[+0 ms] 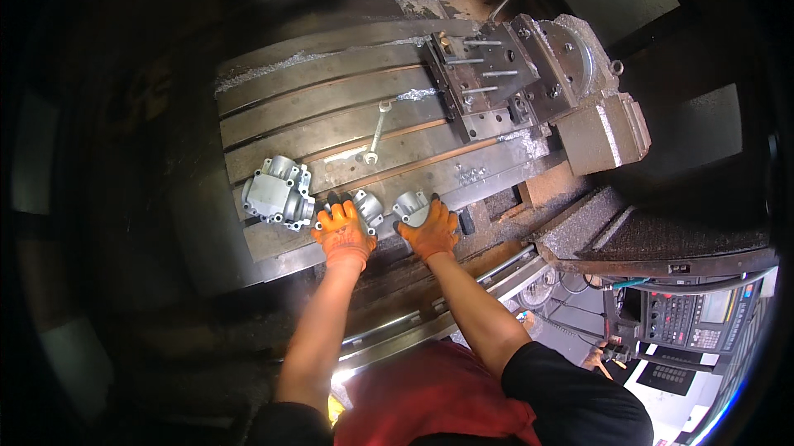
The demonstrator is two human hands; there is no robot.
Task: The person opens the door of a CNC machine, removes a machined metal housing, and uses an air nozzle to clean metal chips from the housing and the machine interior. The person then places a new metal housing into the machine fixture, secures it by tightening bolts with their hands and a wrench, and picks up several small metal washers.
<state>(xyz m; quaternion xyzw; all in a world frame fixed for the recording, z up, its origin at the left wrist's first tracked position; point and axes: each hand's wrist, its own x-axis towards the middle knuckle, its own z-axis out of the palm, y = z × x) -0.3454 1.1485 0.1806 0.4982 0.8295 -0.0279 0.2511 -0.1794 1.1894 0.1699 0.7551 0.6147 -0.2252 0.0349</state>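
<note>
My left hand (pixel 343 235), in an orange glove with dark fingertips, is closed over a silver metal casting (pixel 369 209) at the near edge of the machine table (pixel 285 133). The hand covers much of that part. Just to the right, my right hand (pixel 432 232), gloved alike, grips another silver casting (pixel 408 206) by its right side, fingers curled over it. My thumb there lies along its near left side. A larger silver housing casting (pixel 278 194) with bolt lugs and round ports rests on the table, left of my left hand.
An open-ended wrench (pixel 378 133) lies across the slotted table beyond my hands. A fixture plate (pixel 488 74) with several upright studs stands at the far right, joined to a rotary unit (pixel 571 57). Metal chips (pixel 418 94) are scattered about. A control panel (pixel 695 318) is at lower right.
</note>
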